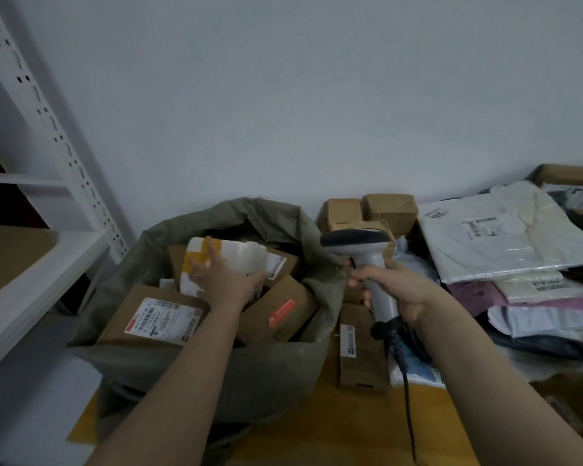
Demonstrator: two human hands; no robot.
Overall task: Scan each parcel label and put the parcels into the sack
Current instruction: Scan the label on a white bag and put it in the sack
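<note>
the left hand (223,282) presses straight, spread fingers on a white padded parcel with yellow tape (239,258) atop brown cardboard boxes (283,314) inside the open olive-green woven sack (266,371), while the right hand (396,290) is curled tight round a grey handheld barcode scanner (359,245) beside the sack's rim.

A white perforated metal rack (64,142) stands at left — brown cardboard (11,253) lies on its shelf — beside a pale-grey wall (317,95).

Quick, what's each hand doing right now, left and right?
Left hand: open, straight fingers on the white parcel in the sack.
Right hand: closed around the scanner handle.
</note>
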